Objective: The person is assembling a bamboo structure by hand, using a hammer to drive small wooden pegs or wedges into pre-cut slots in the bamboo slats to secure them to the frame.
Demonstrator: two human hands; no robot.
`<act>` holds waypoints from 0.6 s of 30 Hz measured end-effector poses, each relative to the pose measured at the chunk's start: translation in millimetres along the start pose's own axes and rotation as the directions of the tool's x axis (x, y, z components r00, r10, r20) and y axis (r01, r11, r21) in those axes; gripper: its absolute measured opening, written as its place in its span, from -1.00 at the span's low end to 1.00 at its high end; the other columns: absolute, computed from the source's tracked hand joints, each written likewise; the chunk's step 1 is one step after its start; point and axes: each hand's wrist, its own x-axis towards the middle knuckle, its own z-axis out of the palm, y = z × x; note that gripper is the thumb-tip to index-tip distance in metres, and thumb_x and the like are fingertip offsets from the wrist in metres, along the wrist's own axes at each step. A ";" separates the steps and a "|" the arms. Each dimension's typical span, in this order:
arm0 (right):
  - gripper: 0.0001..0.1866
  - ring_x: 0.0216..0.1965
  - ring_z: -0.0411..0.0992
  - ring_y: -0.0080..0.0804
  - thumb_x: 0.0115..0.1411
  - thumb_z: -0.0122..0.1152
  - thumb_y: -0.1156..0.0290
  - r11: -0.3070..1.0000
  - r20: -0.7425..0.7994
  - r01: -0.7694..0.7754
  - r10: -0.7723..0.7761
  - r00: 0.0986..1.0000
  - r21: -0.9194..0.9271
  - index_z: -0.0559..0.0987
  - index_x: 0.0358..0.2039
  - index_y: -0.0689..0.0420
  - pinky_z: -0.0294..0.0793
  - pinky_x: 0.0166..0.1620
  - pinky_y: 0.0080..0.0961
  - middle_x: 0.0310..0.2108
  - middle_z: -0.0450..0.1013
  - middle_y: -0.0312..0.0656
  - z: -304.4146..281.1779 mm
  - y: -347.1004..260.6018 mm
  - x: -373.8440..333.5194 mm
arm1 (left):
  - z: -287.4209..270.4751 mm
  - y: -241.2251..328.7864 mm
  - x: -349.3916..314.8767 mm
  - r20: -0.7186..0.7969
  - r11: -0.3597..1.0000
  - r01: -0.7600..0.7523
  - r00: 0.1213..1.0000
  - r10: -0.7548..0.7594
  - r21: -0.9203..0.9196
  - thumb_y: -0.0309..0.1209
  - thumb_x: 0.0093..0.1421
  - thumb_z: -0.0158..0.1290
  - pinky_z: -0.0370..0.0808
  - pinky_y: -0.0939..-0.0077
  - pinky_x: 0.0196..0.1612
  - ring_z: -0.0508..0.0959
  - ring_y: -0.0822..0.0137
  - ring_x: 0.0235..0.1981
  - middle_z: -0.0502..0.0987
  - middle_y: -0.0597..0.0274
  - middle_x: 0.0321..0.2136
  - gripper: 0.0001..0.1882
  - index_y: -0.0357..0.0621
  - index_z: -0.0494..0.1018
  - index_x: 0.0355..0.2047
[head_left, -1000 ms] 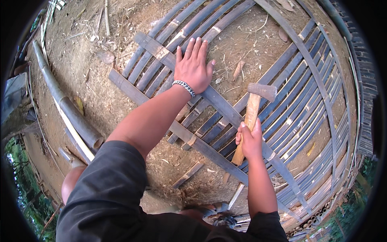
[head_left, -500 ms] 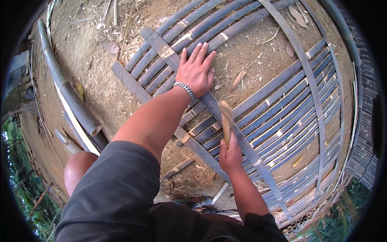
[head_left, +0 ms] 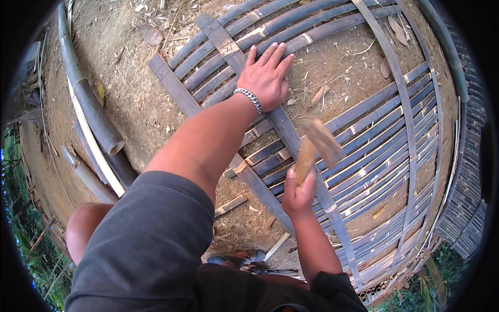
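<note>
My left hand (head_left: pixel 264 80) lies flat with its fingers spread on a long dark split-bamboo crosspiece (head_left: pixel 286 128), a chain bracelet at the wrist. The crosspiece lies over a lattice of parallel bamboo slats (head_left: pixel 366 136) on the ground. My right hand (head_left: pixel 299 196) grips the yellowish wooden handle of a mallet-like tool (head_left: pixel 305 156). Its brown head is smeared by motion and hangs over the slats just right of the crosspiece. A second crosspiece (head_left: pixel 179 88) runs left of the first, passing below my left forearm.
Thick bamboo poles (head_left: pixel 96 114) lie on the soil at the left, beside a pale split strip (head_left: pixel 86 112). A loose bamboo piece (head_left: pixel 231 205) is near my feet. Another woven bamboo panel (head_left: pixel 470 156) stands along the right edge. Dry leaves (head_left: pixel 397 30) and chips litter the soil.
The tool has turned in my right hand's grip, its head swinging to the right so that more of it shows. My left hand stays on the same crosspiece; the view has shifted slightly.
</note>
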 end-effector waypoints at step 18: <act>-0.50 0.04 0.52 0.22 0.38 0.10 0.42 0.961 0.070 -0.001 0.021 0.997 -0.275 0.31 0.27 0.33 0.50 0.06 -0.09 0.04 0.48 0.27 5.8 -6.6 -10.4 | 1.8 3.8 1.2 -0.004 1.000 -0.011 1.000 0.011 -0.014 -0.34 0.20 -0.01 0.03 -0.23 0.48 0.17 0.10 0.48 0.21 0.04 0.44 -0.31 -0.05 0.26 0.38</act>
